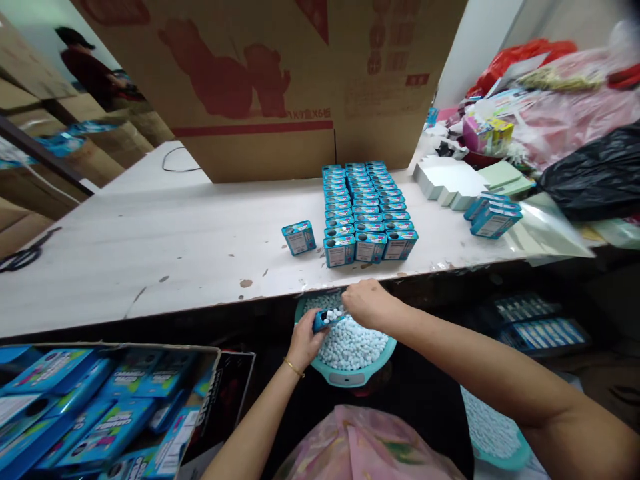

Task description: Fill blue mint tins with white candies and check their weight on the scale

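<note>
My left hand (305,341) is closed round a small blue box (319,321), tilted with its open end toward the right. White pellets (333,315) lie at the mouth of this box. My right hand (369,303) is a closed fist just to the right of it, and whatever the fingers grip is hidden from view. Beneath both hands is a teal basin (346,379) full of pale pellets (353,343), which look like small candies. On the table ahead stand rows of blue boxes (370,247), with a single blue box (299,238) to their left.
A large carton (280,73) stands at the back of the white table (150,267). Blue packs fill an open carton (217,363) at lower left. Further boxes (493,220) and bags (595,173) lie to the right. Another basin (517,460) sits at lower right. A person (93,73) is at far left.
</note>
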A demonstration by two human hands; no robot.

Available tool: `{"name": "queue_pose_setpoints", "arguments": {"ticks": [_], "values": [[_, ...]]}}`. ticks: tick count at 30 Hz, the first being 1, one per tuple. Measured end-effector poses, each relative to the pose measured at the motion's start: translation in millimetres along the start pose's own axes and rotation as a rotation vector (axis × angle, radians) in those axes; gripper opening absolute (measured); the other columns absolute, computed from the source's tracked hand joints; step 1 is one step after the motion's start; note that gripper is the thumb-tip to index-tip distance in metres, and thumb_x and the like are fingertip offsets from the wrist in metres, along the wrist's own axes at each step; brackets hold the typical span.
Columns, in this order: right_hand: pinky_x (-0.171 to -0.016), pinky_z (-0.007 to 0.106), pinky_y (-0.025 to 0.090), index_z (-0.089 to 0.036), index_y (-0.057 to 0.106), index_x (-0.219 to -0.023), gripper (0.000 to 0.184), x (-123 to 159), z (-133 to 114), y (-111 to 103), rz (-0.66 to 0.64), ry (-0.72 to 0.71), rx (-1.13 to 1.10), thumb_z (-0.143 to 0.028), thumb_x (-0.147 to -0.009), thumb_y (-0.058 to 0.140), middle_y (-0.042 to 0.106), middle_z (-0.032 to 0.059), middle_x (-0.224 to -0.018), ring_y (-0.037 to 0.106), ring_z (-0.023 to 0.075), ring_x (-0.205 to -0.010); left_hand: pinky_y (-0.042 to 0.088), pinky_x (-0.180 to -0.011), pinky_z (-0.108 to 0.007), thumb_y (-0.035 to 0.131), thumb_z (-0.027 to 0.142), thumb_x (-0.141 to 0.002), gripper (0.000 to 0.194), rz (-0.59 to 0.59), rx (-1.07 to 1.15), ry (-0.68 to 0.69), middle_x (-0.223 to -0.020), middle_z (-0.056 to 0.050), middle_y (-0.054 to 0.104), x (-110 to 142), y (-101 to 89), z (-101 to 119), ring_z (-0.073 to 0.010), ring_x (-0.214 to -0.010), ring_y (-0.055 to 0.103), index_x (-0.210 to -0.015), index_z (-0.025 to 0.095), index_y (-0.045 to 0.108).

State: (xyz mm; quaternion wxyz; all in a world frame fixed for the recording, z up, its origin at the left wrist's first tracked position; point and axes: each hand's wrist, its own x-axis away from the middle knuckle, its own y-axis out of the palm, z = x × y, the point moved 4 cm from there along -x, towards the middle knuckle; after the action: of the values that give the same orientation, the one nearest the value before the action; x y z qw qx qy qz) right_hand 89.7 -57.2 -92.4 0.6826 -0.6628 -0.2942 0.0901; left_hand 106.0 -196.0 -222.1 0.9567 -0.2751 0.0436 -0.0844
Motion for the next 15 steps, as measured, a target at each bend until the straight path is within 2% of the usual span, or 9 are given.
{"name": "queue_pose_setpoints", "arguments": {"ticks": [4,8,10,12,15], "values": [[-0.069,0.029,0.039,-0.013,0.061,-0.082,0.022,11.3,12.9,-4.9,0.036,0.056,0.027,-0.013,-0.075,0.04,0.062,0.0128,-0.08,0.058,0.0203,-0.079,0.038,-0.081,-0.031,0.056,0.026,-0.063,0.033,0.02,0.034,0.037,-0.092,-0.003,0.056,-1.9,-3.0,2.8,-0.0184,-0.087,0.051,-0.096,0.021,0.05],[-0.065,0.027,0.039,-0.019,0.06,-0.079,0.024,33.0,50.6,9.5,0.025,0.096,-0.009,-0.008,-0.07,0.041,0.063,0.0062,-0.082,0.057,0.0195,-0.079,0.039,-0.08,-0.03,0.058,0.027,-0.062,0.032,0.021,0.132,0.008,-0.089,-0.003,0.057,-2.8,-10.3,2.2,-0.0183,-0.085,0.053,-0.093,0.02,0.051],[-0.064,0.026,0.038,-0.02,0.06,-0.08,0.025,43.3,71.7,30.9,0.014,0.166,-0.023,-0.007,-0.069,0.04,0.062,0.005,-0.083,0.057,0.0194,-0.079,0.04,-0.079,-0.031,0.061,0.029,-0.06,0.036,0.026,0.225,-0.062,-0.088,-0.002,0.058,-1.3,-14.7,-3.6,-0.018,-0.083,0.054,-0.093,0.02,0.051],[-0.063,0.026,0.038,-0.019,0.059,-0.08,0.025,48.7,86.7,61.9,-0.004,0.253,-0.036,-0.007,-0.072,0.038,0.062,0.0054,-0.083,0.057,0.0189,-0.077,0.041,-0.079,-0.032,0.062,0.032,-0.059,0.039,0.039,0.388,-0.174,-0.088,-0.002,0.059,1.1,-15.8,-13.5,-0.0179,-0.083,0.055,-0.094,0.019,0.049],[-0.064,0.026,0.038,-0.018,0.059,-0.084,0.028,39.4,87.4,115.1,-0.025,0.322,-0.13,-0.006,-0.073,0.037,0.061,0.0075,-0.084,0.057,0.0182,-0.078,0.044,-0.076,-0.034,0.064,0.033,-0.058,0.041,0.057,0.704,-0.373,-0.086,-0.002,0.06,4.3,-3.7,-29.9,-0.0176,-0.08,0.057,-0.093,0.019,0.048]]}}
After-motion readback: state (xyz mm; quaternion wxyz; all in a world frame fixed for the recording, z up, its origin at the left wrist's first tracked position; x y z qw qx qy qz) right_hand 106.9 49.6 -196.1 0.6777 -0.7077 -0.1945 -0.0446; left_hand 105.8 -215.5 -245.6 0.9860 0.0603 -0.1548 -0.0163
